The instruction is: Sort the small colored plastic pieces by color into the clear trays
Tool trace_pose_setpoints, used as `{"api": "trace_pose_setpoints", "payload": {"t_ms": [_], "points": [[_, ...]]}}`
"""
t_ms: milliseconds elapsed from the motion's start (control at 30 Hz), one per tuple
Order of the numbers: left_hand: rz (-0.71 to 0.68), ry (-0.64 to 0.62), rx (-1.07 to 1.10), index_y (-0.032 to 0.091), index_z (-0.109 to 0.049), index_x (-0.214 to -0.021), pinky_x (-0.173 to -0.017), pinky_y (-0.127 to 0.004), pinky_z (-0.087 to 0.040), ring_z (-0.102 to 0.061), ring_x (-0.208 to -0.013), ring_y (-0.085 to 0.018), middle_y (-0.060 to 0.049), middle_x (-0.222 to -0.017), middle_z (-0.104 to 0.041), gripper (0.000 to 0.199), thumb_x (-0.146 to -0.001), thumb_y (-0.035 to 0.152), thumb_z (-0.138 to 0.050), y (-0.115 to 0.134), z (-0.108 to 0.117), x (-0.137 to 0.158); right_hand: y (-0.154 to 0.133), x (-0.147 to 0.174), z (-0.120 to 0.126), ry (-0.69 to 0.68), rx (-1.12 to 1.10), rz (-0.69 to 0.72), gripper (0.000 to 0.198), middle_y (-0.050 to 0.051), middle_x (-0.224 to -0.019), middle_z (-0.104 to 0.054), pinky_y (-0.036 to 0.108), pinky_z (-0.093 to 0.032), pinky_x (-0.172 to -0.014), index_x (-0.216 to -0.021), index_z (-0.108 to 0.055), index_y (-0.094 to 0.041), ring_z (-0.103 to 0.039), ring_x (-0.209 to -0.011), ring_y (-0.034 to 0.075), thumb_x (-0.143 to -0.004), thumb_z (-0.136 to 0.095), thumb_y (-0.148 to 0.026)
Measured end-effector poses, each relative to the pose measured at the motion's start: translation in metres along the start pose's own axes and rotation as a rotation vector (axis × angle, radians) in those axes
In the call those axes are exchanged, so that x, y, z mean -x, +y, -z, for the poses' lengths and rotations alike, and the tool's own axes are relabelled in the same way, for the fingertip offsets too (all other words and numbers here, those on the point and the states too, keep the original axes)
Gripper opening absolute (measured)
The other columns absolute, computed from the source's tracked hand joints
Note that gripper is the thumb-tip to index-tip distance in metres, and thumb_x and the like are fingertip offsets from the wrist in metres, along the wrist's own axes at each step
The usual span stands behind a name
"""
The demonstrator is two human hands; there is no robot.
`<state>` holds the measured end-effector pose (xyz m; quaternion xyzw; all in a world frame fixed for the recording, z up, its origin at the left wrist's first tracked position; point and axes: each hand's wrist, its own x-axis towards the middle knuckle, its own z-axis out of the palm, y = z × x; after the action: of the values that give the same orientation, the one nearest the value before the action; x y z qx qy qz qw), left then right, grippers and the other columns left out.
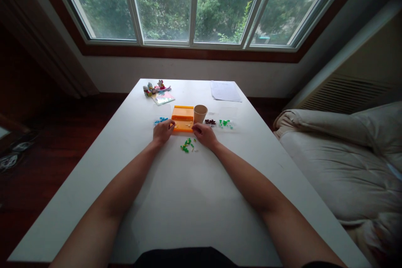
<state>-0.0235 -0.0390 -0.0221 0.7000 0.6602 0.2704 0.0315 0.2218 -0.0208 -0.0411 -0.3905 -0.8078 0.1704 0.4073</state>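
Observation:
An orange tray with a raised lid [183, 111] stands on the white table, with a few small pale pieces in its front part. At its left edge is my left hand [162, 131], fingers pinched together. My right hand [204, 134] is at the tray's front right corner, its fingers also drawn together. Whatever either hand pinches is too small to make out. Just in front of the tray lies a loose pile of small green, yellow and white pieces [187, 145]. A brown paper cup [200, 113] stands upright right behind my right hand.
Blue pieces [161, 120] lie left of the tray; dark brown pieces [210, 122] and green pieces in a clear container [225, 124] lie right. Small assembled figures [153, 87], a card [163, 98] and white paper sheets [225, 91] are farther back. A sofa [323, 163] stands right.

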Motion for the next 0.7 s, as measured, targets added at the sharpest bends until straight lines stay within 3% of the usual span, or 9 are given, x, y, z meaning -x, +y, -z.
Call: {"api": "trace_pose_setpoints", "payload": {"t_ms": [133, 400, 700], "points": [[0.018, -0.034, -0.031, 0.026, -0.071, -0.106, -0.067, -0.027, -0.04, -0.062, -0.076, -0.019, -0.003, -0.083, -0.071, 0.023, -0.093, 0.034, -0.054, 0.002, 0.001, 0.002, 0.0, 0.0, 0.0, -0.003, 0.007, 0.01, 0.014, 0.001, -0.08, -0.068, 0.023, -0.04, -0.065, -0.09, -0.069, -0.019, -0.056, -0.066, 0.013, -0.085, -0.056, -0.018], [-0.071, -0.09, -0.029, 0.024, -0.071, -0.101, -0.067, -0.028, -0.04, -0.062, -0.075, -0.02, -0.004, -0.083, -0.071, 0.025, -0.092, 0.039, -0.053, 0.006, 0.001, 0.006, 0.0, 0.001, 0.003, -0.032, 0.01, -0.009, 0.014, -0.001, -0.073, -0.064, 0.022, -0.038, -0.063, -0.09, -0.069, -0.02, -0.053, -0.063, 0.012, -0.084, -0.056, -0.019], [-0.154, -0.096, -0.01, 0.023, -0.071, -0.1, -0.065, -0.027, -0.039, -0.061, -0.072, -0.018, -0.004, -0.084, -0.071, 0.022, -0.09, 0.034, -0.055, 0.005, -0.001, 0.007, -0.001, -0.001, 0.011, -0.422, -0.039, 0.095, 0.011, -0.005, -0.063, -0.056, 0.019, -0.031, -0.056, -0.086, -0.071, -0.02, -0.045, -0.056, 0.008, -0.077, -0.064, -0.019]]}}
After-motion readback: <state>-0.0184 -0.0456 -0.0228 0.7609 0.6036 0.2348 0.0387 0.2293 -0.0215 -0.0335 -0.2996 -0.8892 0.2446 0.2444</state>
